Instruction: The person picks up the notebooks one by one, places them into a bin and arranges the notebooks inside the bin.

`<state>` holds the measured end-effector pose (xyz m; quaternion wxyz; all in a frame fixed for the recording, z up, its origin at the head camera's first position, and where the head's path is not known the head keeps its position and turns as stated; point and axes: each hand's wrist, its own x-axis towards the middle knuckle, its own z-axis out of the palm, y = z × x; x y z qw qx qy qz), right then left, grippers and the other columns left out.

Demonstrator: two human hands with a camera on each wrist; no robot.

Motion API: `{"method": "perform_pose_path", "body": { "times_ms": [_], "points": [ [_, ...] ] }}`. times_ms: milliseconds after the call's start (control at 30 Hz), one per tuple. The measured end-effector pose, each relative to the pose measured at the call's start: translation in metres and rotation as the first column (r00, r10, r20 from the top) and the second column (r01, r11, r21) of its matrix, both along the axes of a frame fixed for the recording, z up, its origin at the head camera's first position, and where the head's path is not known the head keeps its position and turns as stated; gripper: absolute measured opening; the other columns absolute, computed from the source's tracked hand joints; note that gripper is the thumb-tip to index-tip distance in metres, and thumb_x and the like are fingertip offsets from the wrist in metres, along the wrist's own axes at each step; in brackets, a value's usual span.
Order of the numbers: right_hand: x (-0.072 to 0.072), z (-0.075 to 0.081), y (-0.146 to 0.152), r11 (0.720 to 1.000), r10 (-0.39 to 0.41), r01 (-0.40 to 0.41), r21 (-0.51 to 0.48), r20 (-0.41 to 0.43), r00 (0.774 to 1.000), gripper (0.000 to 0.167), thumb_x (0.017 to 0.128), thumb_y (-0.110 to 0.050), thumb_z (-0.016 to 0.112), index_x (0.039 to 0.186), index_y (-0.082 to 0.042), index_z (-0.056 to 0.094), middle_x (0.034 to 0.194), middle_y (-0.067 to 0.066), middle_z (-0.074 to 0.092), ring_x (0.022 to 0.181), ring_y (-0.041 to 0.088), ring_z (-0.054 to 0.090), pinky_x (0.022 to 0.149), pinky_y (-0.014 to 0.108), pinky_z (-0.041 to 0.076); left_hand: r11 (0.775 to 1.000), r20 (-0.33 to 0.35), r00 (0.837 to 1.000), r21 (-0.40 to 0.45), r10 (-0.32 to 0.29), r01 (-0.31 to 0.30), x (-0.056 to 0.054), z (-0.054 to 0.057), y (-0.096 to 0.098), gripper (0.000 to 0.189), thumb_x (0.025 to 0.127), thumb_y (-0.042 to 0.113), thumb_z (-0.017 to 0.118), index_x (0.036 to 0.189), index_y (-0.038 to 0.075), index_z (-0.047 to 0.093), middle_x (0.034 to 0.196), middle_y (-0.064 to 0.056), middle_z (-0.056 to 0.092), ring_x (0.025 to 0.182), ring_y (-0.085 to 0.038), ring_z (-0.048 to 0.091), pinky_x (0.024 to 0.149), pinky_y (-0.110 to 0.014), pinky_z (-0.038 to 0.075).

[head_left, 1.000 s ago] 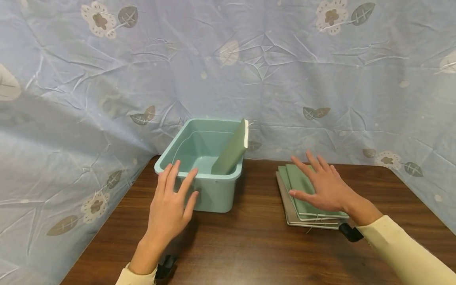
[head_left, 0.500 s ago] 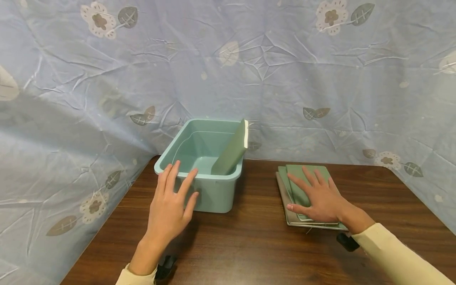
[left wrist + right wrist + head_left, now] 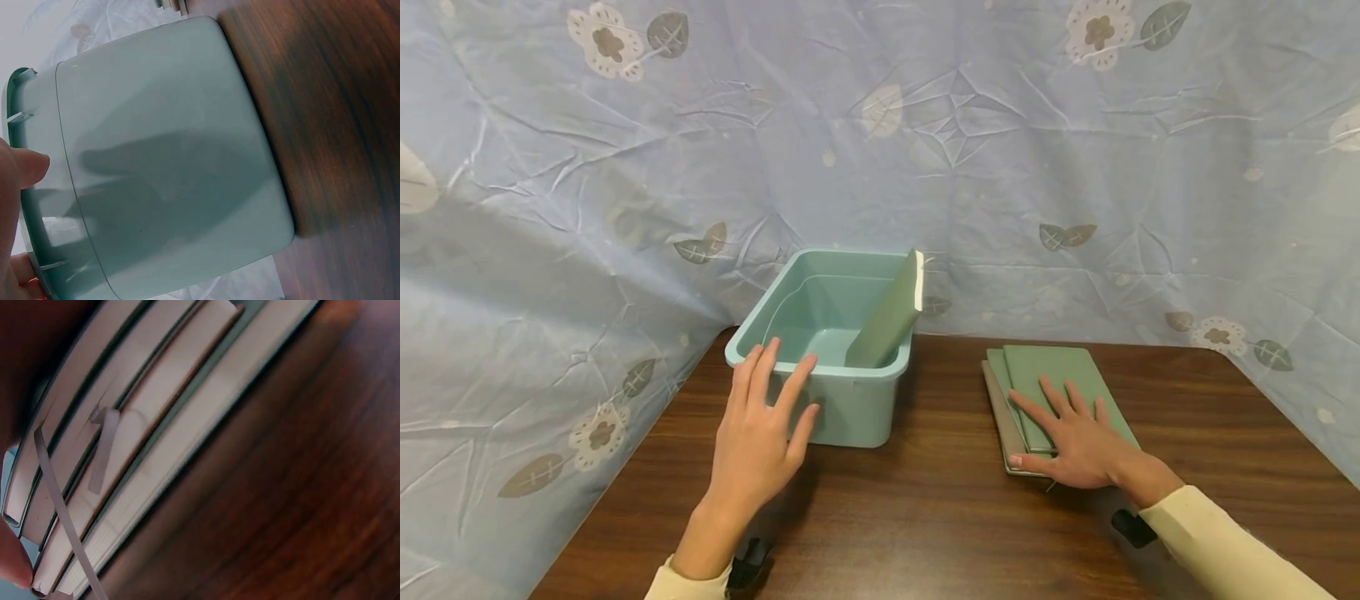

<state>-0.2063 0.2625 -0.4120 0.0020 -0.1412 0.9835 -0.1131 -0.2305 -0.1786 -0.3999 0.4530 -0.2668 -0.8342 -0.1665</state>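
My left hand [image 3: 752,442] has its fingertips at the near rim of a pale green plastic bin [image 3: 850,408], fingers loosely extended. In the left wrist view the thumb [image 3: 31,165] lies before the bin's smooth end wall. One green notebook [image 3: 887,321] leans inside the bin against its right side, its page edges above the rim. Over the near part of a stack of notebooks [image 3: 1048,362], my right hand [image 3: 1078,446] lies with fingers spread. The upper covers are green; a beige one shows below. From the right wrist, white page edges [image 3: 187,419] and ribbon bookmarks [image 3: 62,503] show.
The dark wooden table [image 3: 925,517] carries the bin left of centre and the stack at right. A pale blue flowered cloth [image 3: 970,167] hangs behind and along the left side. Black wrist cameras [image 3: 1133,528] sit under both wrists.
My right hand has come down and nearer to me, from over the middle of the notebook stack to its near edge. The left hand, bin and leaning notebook stay put.
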Motion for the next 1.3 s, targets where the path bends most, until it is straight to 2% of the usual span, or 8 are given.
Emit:
{"method": "perform_pose_path", "body": {
  "times_ms": [267, 700, 1000, 1300],
  "points": [
    [0.002, -0.003, 0.001, 1.0, -0.005, 0.005, -0.004, -0.011, 1.0, 0.092, 0.094, -0.075, 0.061, 0.169, -0.034, 0.027, 0.178, 0.024, 0.011, 0.157, 0.066, 0.01, 0.112, 0.092, 0.008, 1.0, -0.004, 1.0, 0.001, 0.002, -0.002, 0.001, 0.001, 0.0, 0.066, 0.091, 0.018, 0.078, 0.154, 0.018, 0.056, 0.16, -0.031, 0.045, 0.146, -0.053, 0.044, 0.118, -0.07, 0.04],
    [0.001, -0.012, 0.003, 1.0, 0.004, -0.003, 0.02, -0.047, 0.999, 0.093, 0.092, -0.076, 0.062, 0.169, -0.035, 0.028, 0.177, 0.024, 0.014, 0.154, 0.07, 0.011, 0.111, 0.093, 0.011, 1.0, 0.001, 1.0, 0.002, 0.0, 0.0, 0.002, -0.001, -0.001, 0.067, 0.091, 0.017, 0.078, 0.154, 0.017, 0.057, 0.161, -0.03, 0.045, 0.147, -0.053, 0.043, 0.119, -0.069, 0.039],
    [-0.001, -0.012, 0.005, 0.999, 0.013, -0.011, 0.049, -0.058, 0.998, 0.095, 0.092, -0.078, 0.061, 0.169, -0.034, 0.027, 0.177, 0.024, 0.016, 0.153, 0.07, 0.015, 0.111, 0.093, 0.015, 1.0, -0.001, 1.0, 0.002, -0.002, 0.002, 0.0, -0.001, 0.0, 0.066, 0.091, 0.018, 0.078, 0.153, 0.017, 0.057, 0.16, -0.03, 0.045, 0.148, -0.052, 0.043, 0.119, -0.07, 0.039],
    [-0.003, -0.004, 0.007, 0.992, 0.041, -0.032, 0.121, -0.071, 0.997, 0.095, 0.091, -0.082, 0.058, 0.168, -0.033, 0.031, 0.174, 0.025, 0.024, 0.15, 0.07, 0.026, 0.108, 0.09, 0.027, 1.0, 0.002, 1.0, -0.001, 0.004, -0.004, -0.001, 0.0, 0.001, 0.065, 0.092, 0.018, 0.078, 0.154, 0.017, 0.057, 0.161, -0.03, 0.045, 0.148, -0.052, 0.042, 0.119, -0.069, 0.039]
  ]
}}
